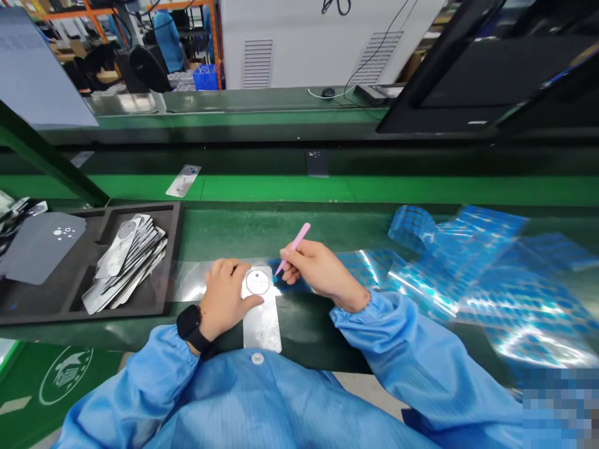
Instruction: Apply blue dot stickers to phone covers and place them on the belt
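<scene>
A silvery phone back panel (262,318) with a round camera ring lies on the bench in front of me. My left hand (227,296), wearing a black watch, grips its left edge, thumb across the face and fingers bent near the top. Pinched in my right hand (311,265) is a pair of pink tweezers (297,242), tilted with the tip down by the panel's upper right corner. Under that tip runs a clear strip with blue film dots (299,284); whether the tip touches a dot I cannot tell.
At left, a black tray (172,249) holds a pile of similar panels (133,262) and a dark grey sheet (44,246). Crumpled blue-dotted film (472,262) spreads over the right side. Single panels lie beyond, one silver (184,181), one dark (317,163). A monitor (468,75) stands at upper right.
</scene>
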The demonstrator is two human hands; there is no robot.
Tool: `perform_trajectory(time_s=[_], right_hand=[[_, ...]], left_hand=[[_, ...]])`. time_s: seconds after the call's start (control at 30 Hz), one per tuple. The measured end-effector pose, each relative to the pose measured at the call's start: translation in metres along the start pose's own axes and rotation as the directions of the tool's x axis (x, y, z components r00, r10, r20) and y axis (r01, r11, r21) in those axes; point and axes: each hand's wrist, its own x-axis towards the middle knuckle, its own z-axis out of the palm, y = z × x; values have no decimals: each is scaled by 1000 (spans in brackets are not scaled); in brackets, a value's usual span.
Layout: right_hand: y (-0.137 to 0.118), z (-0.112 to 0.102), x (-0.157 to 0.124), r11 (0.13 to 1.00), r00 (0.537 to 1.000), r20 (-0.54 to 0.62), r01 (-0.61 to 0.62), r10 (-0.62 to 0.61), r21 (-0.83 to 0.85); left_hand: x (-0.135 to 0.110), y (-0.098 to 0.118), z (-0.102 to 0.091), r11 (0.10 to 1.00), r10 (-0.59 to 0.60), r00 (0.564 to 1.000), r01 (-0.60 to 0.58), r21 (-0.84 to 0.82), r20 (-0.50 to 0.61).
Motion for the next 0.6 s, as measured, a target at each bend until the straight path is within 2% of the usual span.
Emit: perform_trajectory(time_s=[0.17, 0.33, 0.6], right_hand=[[7, 18, 15, 991, 995, 62, -76, 84, -110], [16, 15, 20, 984, 992, 38, -114, 120, -137], [17, 16, 20, 980, 990, 28, -129, 135, -150]], left_hand=[[0, -6, 6, 995, 93, 995, -92, -26, 35], [-3, -9, 13, 991, 134, 991, -134, -23, 18], [-6, -11, 15, 983, 185, 983, -185, 0, -18]])
